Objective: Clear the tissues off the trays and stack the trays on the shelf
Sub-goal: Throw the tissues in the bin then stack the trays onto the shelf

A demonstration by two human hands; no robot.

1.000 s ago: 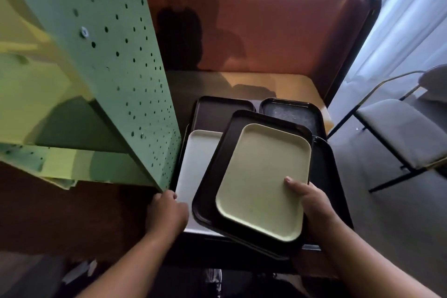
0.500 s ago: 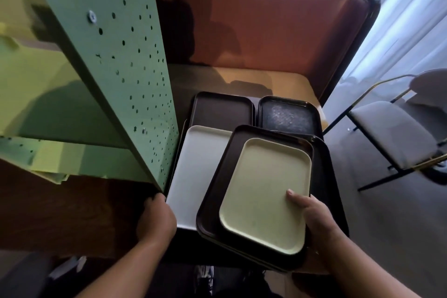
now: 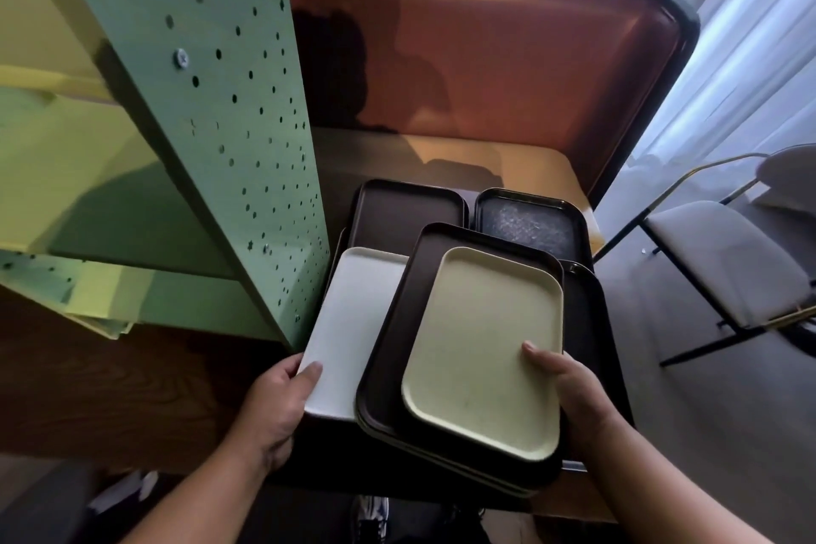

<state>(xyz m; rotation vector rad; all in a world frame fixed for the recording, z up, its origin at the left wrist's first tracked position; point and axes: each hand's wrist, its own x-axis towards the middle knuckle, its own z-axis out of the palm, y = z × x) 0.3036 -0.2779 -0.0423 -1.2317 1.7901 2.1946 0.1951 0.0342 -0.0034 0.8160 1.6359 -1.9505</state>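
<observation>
Two hands hold the work. Our left hand [image 3: 282,400] pinches the near left corner of the white tray [image 3: 349,331], thumb on top. Our right hand [image 3: 569,389] clamps the cream tray [image 3: 485,349] and brown tray [image 3: 397,367] stack. Long axes run away from us; the green shelf [image 3: 198,124] stands left of the white tray, nearer our left hand.

Both forearms reach forward from six o'clock, the left hand [image 3: 278,402] at seven o'clock with its thumb laid flat on top, the right hand [image 3: 569,393] at five o'clock, thumb pointing toward ten o'clock.
</observation>
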